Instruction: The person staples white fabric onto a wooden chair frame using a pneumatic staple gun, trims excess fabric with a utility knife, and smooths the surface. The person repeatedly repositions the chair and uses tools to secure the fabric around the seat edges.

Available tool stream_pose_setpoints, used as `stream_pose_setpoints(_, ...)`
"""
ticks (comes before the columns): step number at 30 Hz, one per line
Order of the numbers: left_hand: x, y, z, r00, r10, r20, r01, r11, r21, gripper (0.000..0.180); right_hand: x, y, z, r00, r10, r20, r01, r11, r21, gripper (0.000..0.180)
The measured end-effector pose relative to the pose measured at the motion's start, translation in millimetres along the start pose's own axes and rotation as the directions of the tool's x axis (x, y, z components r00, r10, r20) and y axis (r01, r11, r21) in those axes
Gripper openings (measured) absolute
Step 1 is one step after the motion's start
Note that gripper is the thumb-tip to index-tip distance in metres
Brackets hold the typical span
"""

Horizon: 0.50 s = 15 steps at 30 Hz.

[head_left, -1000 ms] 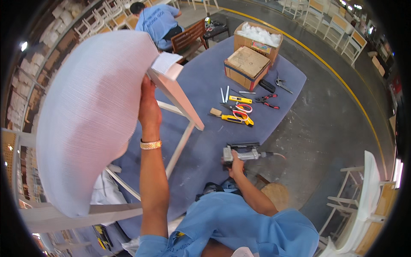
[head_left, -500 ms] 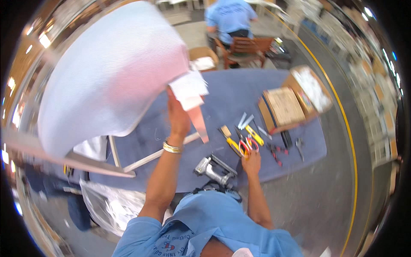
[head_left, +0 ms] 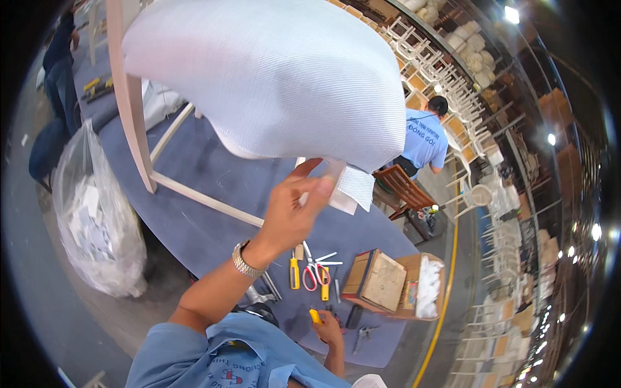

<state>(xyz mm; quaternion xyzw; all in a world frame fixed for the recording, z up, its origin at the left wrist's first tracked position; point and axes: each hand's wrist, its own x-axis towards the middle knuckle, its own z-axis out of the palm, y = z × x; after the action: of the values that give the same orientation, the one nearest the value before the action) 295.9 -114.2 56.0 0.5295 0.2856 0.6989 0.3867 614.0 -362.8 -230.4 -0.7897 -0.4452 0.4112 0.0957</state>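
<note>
A chair with a pale wooden frame (head_left: 134,132) and a light blue-white ribbed fabric cover (head_left: 278,77) fills the upper view. At its lower edge, my left hand (head_left: 294,210) pinches a pale flap of fabric (head_left: 335,178) between thumb and fingers. Another ribbed flap (head_left: 357,187) hangs beside it. Low over the table, my right hand (head_left: 330,328) is closed on a yellow-handled tool (head_left: 315,316); its working end cannot be made out. Red-handled scissors (head_left: 315,277) lie near a yellow screwdriver (head_left: 295,273) and a yellow cutter (head_left: 325,283).
My left forearm partly covers a staple gun (head_left: 260,294) on the blue table (head_left: 194,226). Cardboard boxes (head_left: 381,281) stand at the table's right. A clear bag of scraps (head_left: 97,223) sits at left. Another person (head_left: 424,136) works beyond a brown wooden chair (head_left: 404,194).
My view has turned to the right. My right hand has left the scissors, which lie on the table, and now holds a yellow-handled tool. My left hand has closed on the flap.
</note>
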Motion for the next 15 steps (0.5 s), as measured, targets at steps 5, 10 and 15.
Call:
stream_pose_setpoints(5,18.9,0.0,16.4,0.999,-0.043,-0.019,0.043,0.998,0.052,0.042,-75.8,-134.6,-123.7,0.948,-0.267,-0.172,0.315,0.858,0.406,0.049)
stream_pose_setpoints(10,15.4,-18.1,24.0,0.998,0.052,-0.033,-0.055,0.996,-0.073,0.034,-118.4,-258.6,-222.0,0.708,-0.659,-0.252,0.701,0.699,0.14,0.038)
stream_pose_setpoints(15,25.3,-13.3,0.1,0.996,0.086,0.037,-0.088,0.995,0.042,0.025,-141.1,-402.7,-239.2,0.467,-0.881,0.079,0.722,0.329,-0.608,0.025)
